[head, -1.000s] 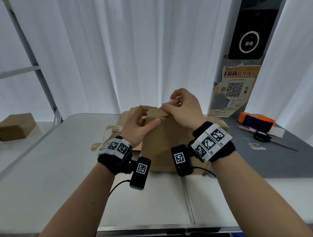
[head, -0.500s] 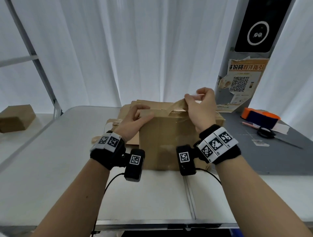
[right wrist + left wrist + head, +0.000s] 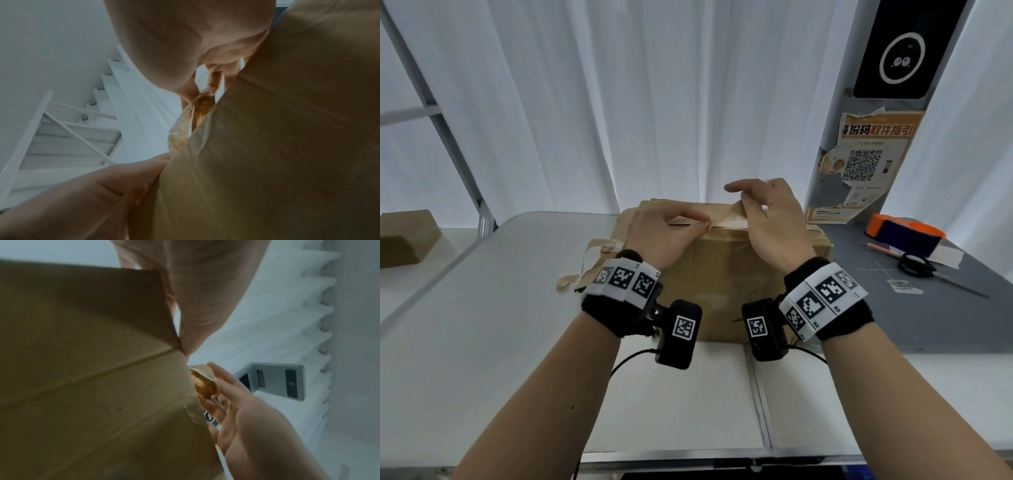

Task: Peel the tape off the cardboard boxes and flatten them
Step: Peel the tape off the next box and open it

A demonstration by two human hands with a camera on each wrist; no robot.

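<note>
A brown cardboard box (image 3: 722, 274) stands on the white table (image 3: 482, 325) in front of me. My left hand (image 3: 664, 236) grips its top edge, fingers curled over, with the thumb tip where the tape leaves the box. A wrinkled strip of brown tape (image 3: 726, 222) is lifted off the top seam. My right hand (image 3: 767, 222) pinches that tape, with the index finger stretched out above. In the right wrist view the tape (image 3: 185, 126) runs from my right fingers down to my left hand (image 3: 102, 186). The left wrist view shows the box (image 3: 92, 369) and the tape (image 3: 203, 386) against my right hand (image 3: 236, 402).
Peeled tape strips (image 3: 592, 260) lie left of the box, with flat cardboard (image 3: 654, 205) behind it. Another box (image 3: 404, 236) sits far left. On the grey mat (image 3: 945, 308) at right lie scissors (image 3: 917, 267), a pencil (image 3: 883, 248) and an orange-blue object (image 3: 900, 233).
My right hand pulled the tape up and rightward off the top seam, then came back lower and closer to my left hand. My left hand slid along the top edge toward the tape.
</note>
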